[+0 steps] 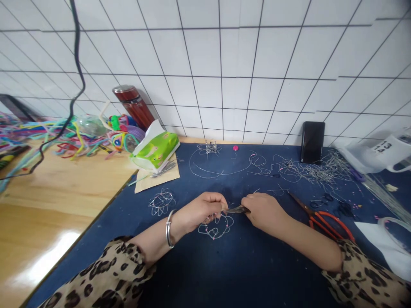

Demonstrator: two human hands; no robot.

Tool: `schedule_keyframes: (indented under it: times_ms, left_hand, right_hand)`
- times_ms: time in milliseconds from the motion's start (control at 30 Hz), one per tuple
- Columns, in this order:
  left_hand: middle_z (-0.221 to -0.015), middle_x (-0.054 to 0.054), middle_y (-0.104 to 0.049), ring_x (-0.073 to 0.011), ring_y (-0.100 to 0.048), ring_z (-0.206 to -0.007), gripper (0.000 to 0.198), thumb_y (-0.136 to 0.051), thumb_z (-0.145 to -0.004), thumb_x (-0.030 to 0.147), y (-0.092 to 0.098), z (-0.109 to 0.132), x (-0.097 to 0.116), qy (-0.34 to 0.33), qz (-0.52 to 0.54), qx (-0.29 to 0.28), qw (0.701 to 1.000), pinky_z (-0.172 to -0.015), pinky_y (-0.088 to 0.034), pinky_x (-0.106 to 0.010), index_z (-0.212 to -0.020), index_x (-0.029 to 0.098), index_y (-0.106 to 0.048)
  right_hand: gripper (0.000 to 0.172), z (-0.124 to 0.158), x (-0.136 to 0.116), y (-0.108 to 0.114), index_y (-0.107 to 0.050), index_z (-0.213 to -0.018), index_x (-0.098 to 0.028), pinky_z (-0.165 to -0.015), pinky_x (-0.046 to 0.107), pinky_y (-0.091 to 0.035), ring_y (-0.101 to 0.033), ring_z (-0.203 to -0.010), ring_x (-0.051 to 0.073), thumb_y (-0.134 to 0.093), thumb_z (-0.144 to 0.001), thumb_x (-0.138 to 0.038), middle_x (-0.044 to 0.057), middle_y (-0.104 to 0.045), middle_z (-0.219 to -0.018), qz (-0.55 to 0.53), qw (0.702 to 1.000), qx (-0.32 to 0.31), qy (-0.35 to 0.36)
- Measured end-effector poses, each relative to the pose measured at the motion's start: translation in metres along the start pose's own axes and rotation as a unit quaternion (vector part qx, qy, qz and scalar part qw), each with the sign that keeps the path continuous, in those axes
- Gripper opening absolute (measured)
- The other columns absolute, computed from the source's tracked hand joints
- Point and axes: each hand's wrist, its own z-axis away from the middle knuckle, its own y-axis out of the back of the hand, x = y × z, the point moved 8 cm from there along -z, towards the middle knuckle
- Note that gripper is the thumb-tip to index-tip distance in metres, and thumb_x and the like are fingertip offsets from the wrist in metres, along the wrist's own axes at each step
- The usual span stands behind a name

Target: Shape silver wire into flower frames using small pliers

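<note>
My left hand [208, 209], with a silver bangle at the wrist, pinches the upper edge of a looped wire flower [214, 233] that has small pink beads on it. From the right, my right hand [263, 213] is closed around a pair of pliers [236, 209], its grips mostly covered by the fingers. The metal jaws point left and meet the wire at my left fingertips; the exact contact point is too small to make out. A second wire flower [162, 202] lies on the dark blue mat [218, 278], left of my left hand.
Orange-handled scissors [332, 224] lie beside my right forearm. Behind them are a heap of cut wire [321, 171] and a leaning phone [312, 142]. A tissue pack [157, 149], a red thermos [135, 107] and colourful pipe cleaners [80, 141] sit at the left. A white mug [396, 149] stands far right.
</note>
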Motion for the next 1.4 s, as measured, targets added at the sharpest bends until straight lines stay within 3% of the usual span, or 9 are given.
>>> schedule_keyframes:
  times_ms: [333, 833, 1400]
  left_hand:
    - [-0.057, 0.004, -0.047, -0.0055, -0.035, -0.043, 0.016, -0.047, -0.077, 0.026, 0.004, 0.002, 0.006, -0.034, -0.111, 0.020, 0.993, -0.039, -0.024, -0.018, -0.076, 0.015, -0.059]
    - [-0.053, 0.004, -0.044, -0.0042, -0.032, -0.042, 0.009, -0.052, -0.072, 0.022, -0.001, -0.002, -0.004, 0.017, 0.005, -0.010, 1.000, -0.039, -0.018, -0.017, -0.071, 0.014, -0.056]
    - [-0.051, 0.004, -0.045, -0.0026, -0.028, -0.037, 0.008, -0.052, -0.073, 0.020, -0.006, -0.002, -0.010, 0.033, 0.061, -0.021, 0.997, -0.037, -0.014, -0.017, -0.071, 0.014, -0.055]
  right_hand:
    - [0.010, 0.002, -0.001, 0.008, -0.055, -0.076, -0.020, -0.066, 0.028, -0.032, -0.053, -0.074, 0.015, -0.046, -0.080, -0.021, 0.001, -0.061, -0.077, 0.020, 1.000, 0.016, 0.011]
    - [0.008, 0.000, -0.005, -0.002, -0.054, -0.076, -0.020, -0.064, 0.026, -0.033, -0.054, -0.073, 0.014, -0.046, -0.079, -0.021, 0.000, -0.061, -0.077, -0.012, 1.000, -0.022, 0.004]
    - [0.007, 0.003, -0.007, -0.003, -0.054, -0.076, -0.020, -0.062, 0.028, -0.030, -0.052, -0.071, 0.015, -0.047, -0.078, -0.019, 0.000, -0.060, -0.076, -0.001, 1.000, -0.008, -0.001]
